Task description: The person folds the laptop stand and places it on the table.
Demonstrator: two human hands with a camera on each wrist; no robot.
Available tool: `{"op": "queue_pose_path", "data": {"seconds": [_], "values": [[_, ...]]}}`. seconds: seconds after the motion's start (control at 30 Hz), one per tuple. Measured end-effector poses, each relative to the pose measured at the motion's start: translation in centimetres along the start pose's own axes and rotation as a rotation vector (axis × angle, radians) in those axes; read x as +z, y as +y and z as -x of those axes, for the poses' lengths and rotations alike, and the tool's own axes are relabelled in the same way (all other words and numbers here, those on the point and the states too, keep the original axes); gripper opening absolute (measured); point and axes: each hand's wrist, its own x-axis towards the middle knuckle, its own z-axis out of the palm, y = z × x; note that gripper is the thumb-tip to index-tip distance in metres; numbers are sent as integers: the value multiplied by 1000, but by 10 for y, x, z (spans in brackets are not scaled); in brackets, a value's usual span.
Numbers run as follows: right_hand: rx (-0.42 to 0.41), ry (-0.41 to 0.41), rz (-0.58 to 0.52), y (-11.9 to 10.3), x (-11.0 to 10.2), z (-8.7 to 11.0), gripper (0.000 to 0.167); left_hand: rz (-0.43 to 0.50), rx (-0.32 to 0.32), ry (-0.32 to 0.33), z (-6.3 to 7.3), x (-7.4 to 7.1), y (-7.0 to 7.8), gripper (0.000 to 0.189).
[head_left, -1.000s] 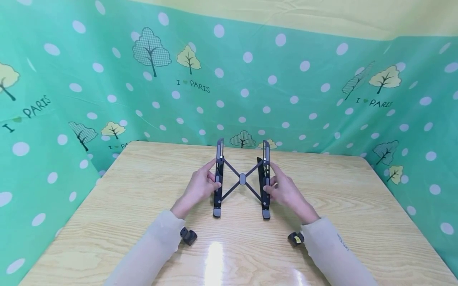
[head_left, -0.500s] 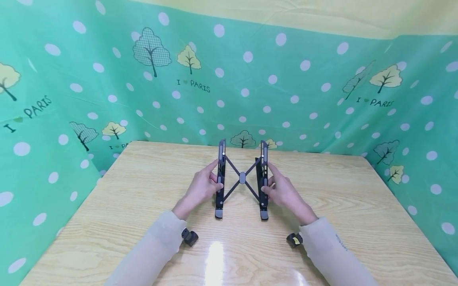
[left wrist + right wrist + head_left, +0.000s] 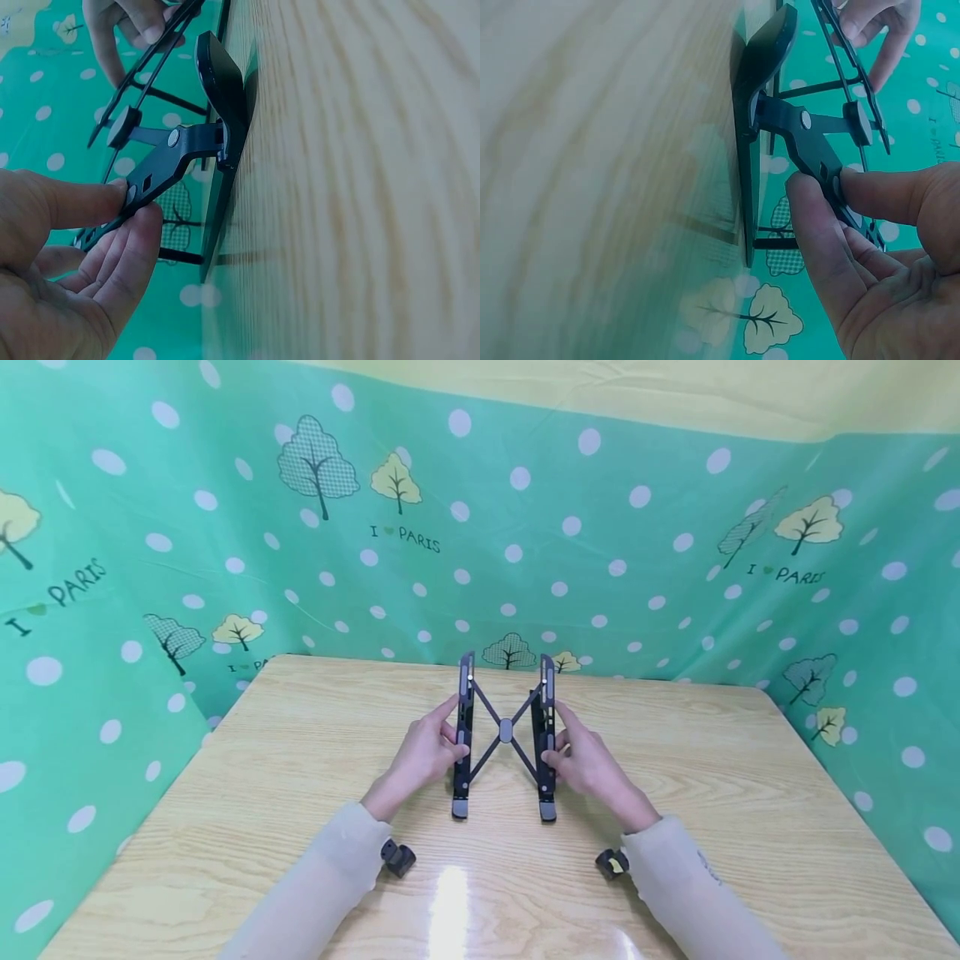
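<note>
A dark folding laptop stand (image 3: 506, 730) stands on the table, its two side rails joined by crossed bars with an oval hub in the middle. My left hand (image 3: 424, 750) pinches the left rail between thumb and fingers. On the other side, my right hand (image 3: 589, 762) grips the right rail the same way. In the left wrist view the thumb presses the top of the rail (image 3: 159, 166) with fingers beneath it, and the front foot rests on the tabletop. The right wrist view shows the right rail (image 3: 810, 150) held likewise, its hooked front lip turned up.
The light wooden table (image 3: 300, 710) reaches back to a green dotted curtain (image 3: 517, 552) printed with trees. Small black devices hang at both wrists, a left one (image 3: 398, 857) and a right one (image 3: 612, 863). A bright reflection lies on the near tabletop.
The two rails have come closer together and the crossed bars have narrowed. The right hand moved left with its rail; the left hand shifted slightly right, then stayed nearly still.
</note>
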Motion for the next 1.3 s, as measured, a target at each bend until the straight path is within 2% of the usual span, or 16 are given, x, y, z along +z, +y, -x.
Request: {"op": "queue_pose_path", "data": {"seconds": [0.6, 1.03, 1.3], "values": [[-2, -6, -18, -10, 13, -2, 87, 15, 11, -27, 2, 6, 7, 91], [5, -12, -36, -21, 23, -3, 88, -40, 13, -19, 2, 10, 14, 90], [-21, -22, -44, -26, 28, -4, 87, -70, 9, -25, 2, 13, 19, 90]]}}
